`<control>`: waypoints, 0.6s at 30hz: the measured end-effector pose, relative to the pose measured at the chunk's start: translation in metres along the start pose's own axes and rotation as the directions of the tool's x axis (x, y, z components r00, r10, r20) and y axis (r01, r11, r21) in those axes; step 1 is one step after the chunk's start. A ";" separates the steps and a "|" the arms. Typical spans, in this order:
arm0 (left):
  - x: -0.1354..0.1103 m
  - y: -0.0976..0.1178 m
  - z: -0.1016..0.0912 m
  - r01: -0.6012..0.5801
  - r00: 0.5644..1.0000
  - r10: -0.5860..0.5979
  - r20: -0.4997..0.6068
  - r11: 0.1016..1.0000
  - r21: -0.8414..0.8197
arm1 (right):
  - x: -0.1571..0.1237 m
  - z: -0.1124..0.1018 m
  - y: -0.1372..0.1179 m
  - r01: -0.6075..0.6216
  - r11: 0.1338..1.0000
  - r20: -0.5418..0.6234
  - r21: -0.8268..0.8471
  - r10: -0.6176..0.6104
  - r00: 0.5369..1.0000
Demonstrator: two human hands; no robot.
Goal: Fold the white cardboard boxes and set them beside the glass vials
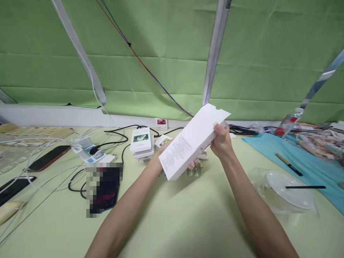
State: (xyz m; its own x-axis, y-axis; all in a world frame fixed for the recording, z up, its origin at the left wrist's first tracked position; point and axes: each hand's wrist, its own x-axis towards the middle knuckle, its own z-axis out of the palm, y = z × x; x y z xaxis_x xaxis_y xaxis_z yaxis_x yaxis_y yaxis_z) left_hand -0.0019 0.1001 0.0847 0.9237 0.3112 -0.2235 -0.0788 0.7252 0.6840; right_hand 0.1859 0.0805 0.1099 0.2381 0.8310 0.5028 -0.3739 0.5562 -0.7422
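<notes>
Hands first: both are up off the worktop (172, 215), holding a long white carton (192, 141) at a tilt. Its flap end points up and to the right, and the fine print faces the camera. The right hand (220, 141) grips the upper end, with the thumb pressed on the printed face near the edge and the other fingers curled round the back. The left hand (159, 154) sits mostly behind the lower end, so only a couple of fingertips (192, 165) peek out under the bottom edge (can't tell how the rest are placed). The carton hangs over the middle of the worktop, a bit closer to the far edge.

A small clear bottle (195, 171) stands on the worktop right behind the carton. A stack of white flower-print boxes (141, 142) sits near the far edge, just beside the left hand. A power strip (86, 148) with a tangle of cables lies toward the far left corner, and a dark phone (49, 157) is near the left edge. By the right edge there's a clear plastic lid (287, 191) with a thin black stick (305, 187) across it. A teal cloth (314, 165) covers the far right corner.
</notes>
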 end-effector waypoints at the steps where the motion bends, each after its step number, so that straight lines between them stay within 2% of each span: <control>1: 0.000 -0.001 -0.001 -0.012 1.000 0.012 -0.006 1.000 0.001 | 0.000 0.000 0.000 0.004 1.000 0.003 -0.009 -0.004 1.000; 6: 0.001 -0.003 -0.001 -0.067 0.997 0.067 -0.027 0.998 0.016 | -0.001 0.001 0.003 0.026 0.999 0.045 -0.037 -0.024 0.999; 11: 0.000 0.000 -0.001 -0.062 0.997 0.065 -0.051 0.997 0.054 | -0.002 0.000 0.005 -0.004 0.999 0.055 -0.043 0.006 0.998; 15: -0.001 0.003 0.008 -0.055 0.995 0.061 -0.073 0.995 0.082 | -0.002 -0.002 0.005 -0.006 0.998 0.068 -0.063 0.010 0.998; 18: -0.001 0.005 0.016 -0.095 0.990 0.101 -0.100 0.993 0.065 | -0.002 -0.001 0.005 -0.005 0.998 0.077 -0.066 0.011 0.997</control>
State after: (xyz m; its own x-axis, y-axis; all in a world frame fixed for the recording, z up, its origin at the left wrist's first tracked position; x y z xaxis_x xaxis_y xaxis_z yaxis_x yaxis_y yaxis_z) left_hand 0.0030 0.0934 0.0996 0.8690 0.4426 -0.2212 -0.1417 0.6508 0.7459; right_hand 0.1849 0.0815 0.1050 0.1640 0.8335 0.5277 -0.3150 0.5512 -0.7727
